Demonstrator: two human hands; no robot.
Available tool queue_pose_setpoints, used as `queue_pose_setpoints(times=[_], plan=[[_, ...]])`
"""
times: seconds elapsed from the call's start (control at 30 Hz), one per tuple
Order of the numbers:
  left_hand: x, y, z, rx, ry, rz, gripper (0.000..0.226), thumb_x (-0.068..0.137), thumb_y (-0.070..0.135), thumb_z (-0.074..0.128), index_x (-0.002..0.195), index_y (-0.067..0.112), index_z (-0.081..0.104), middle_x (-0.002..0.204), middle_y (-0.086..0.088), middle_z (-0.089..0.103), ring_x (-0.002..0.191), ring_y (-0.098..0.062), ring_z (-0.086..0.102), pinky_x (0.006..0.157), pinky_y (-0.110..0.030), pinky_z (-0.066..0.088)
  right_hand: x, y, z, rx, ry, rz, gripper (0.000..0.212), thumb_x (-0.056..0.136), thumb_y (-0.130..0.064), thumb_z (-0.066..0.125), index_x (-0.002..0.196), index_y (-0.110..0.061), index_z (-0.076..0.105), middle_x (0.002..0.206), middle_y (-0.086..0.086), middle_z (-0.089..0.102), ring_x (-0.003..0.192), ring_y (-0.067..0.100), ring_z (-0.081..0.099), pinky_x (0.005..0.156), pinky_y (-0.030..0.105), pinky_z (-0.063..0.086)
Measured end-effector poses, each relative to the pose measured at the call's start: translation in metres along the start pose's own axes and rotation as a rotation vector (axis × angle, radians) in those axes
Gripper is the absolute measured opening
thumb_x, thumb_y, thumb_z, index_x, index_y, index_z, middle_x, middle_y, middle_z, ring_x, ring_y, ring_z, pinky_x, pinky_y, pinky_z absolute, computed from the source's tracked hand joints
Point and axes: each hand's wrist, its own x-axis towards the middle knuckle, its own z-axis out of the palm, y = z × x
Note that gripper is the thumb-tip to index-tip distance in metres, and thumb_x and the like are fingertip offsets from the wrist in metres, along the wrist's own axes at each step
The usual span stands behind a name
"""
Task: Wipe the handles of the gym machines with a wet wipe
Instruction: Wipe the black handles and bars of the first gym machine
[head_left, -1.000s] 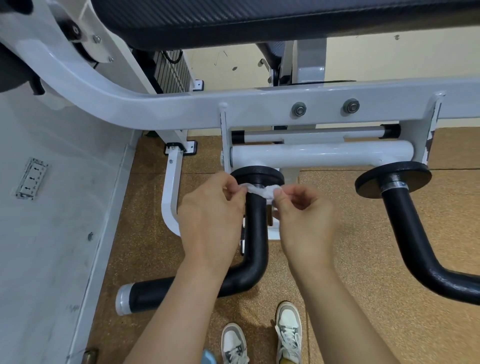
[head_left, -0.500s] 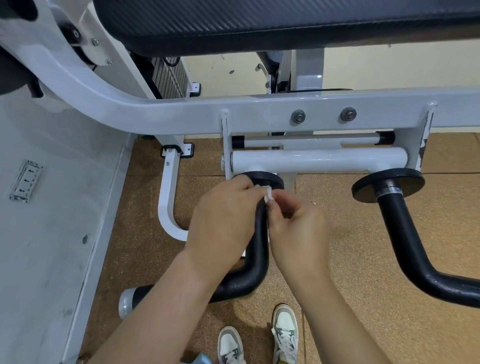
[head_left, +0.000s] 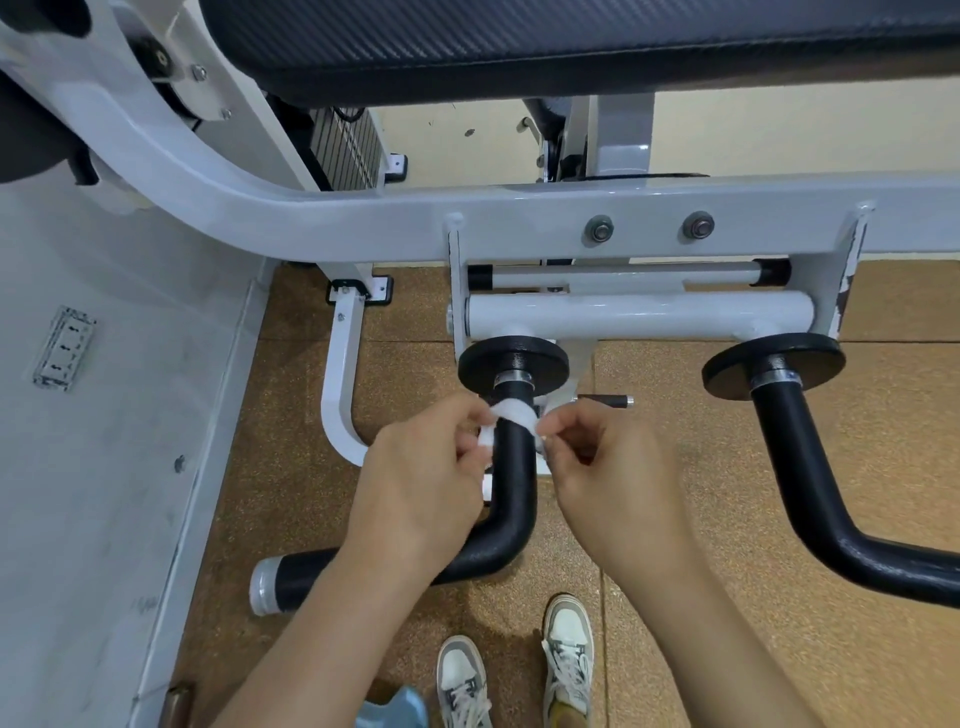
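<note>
White wet wipe (head_left: 511, 412) drawn taut as a narrow band across the front of the black left handle (head_left: 514, 467), on its upright stretch a little below the round black disc (head_left: 511, 358) at the top. Pinched at either end: left hand (head_left: 421, 483) with thumb and curled fingers closed on the wipe's left end, a bunched tail hanging just below; right hand (head_left: 618, 478) likewise closed in a fingertip grip on the right end. Both grips tight on the wipe alone, neither wrapped round the handle itself. Half a second earlier, held close together right under the disc with the wipe nearly hidden; now pulled apart to either side of the bar and lower down, with bare shaft and a silver collar showing between disc and wipe. Reads as a back-and-forth rub working down from the top. Probably only the top of this handle cleaned so far; still ahead, the lower upright, the bend and the horizontal end with its white cap (head_left: 262, 584). Further right, well apart, a matching right handle (head_left: 795, 452) with no hand near it. Above, white machine frame (head_left: 519, 228) and a black pad (head_left: 519, 47); below, brown cork-like floor (head_left: 727, 519) and a pair of grey-and-white sneakers (head_left: 566, 649).
</note>
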Motion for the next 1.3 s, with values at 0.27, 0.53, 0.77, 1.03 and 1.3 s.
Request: queue_pose_setpoints(times=[0.27,0.53,0.77,1.03,1.3], plan=[[0.026,0.014,0.008,-0.134,0.186,0.019,0.014,0.089,0.019,0.064,0.097,0.026,0.074,0.086,0.017,0.069,0.082,0.002,0.063,0.080,-0.018,0.050,0.018,-0.016,0.004,0.169,0.052,-0.020,0.013,0.087,-0.027,0.063,0.093,-0.023,0.074,0.070,-0.010,0.069,0.063,0.004,0.062,0.062,0.024,0.049],[0.011,0.018,0.010,-0.266,0.091,0.070,0.039,0.088,0.000,0.055,0.104,0.033,0.068,0.094,0.017,0.069,0.093,0.004,0.062,0.086,-0.017,0.050,0.022,-0.017,-0.008,0.175,-0.159,-0.088,0.009,0.085,-0.031,0.069,0.086,-0.039,0.072,0.069,-0.013,0.070,0.067,0.000,0.063,0.059,0.021,0.050],[-0.012,0.018,0.001,-0.116,0.071,0.113,0.035,0.089,0.016,0.062,0.118,0.035,0.061,0.105,0.021,0.063,0.098,0.006,0.057,0.082,-0.003,0.041,0.013,0.008,0.020,0.663,0.073,0.098,0.015,0.092,-0.017,0.060,0.095,-0.018,0.075,0.092,0.006,0.074,0.090,0.026,0.068,0.087,0.047,0.054],[-0.032,0.006,0.019,0.132,0.091,0.175,0.038,0.092,0.034,0.052,0.128,0.023,0.060,0.130,0.008,0.060,0.114,-0.011,0.062,0.094,-0.031,0.051,0.014,-0.002,0.037,0.885,0.248,0.273,0.016,0.085,-0.004,0.066,0.082,-0.018,0.073,0.081,0.012,0.068,0.072,0.021,0.059,0.068,0.038,0.054],[-0.031,0.001,0.029,0.049,0.213,0.203,0.037,0.085,0.032,0.056,0.117,0.018,0.068,0.119,0.004,0.067,0.107,-0.002,0.061,0.086,-0.027,0.055,0.009,0.008,0.037,0.755,0.187,0.308,0.015,0.086,-0.010,0.066,0.083,-0.021,0.075,0.081,0.002,0.074,0.076,0.016,0.068,0.070,0.031,0.055]])
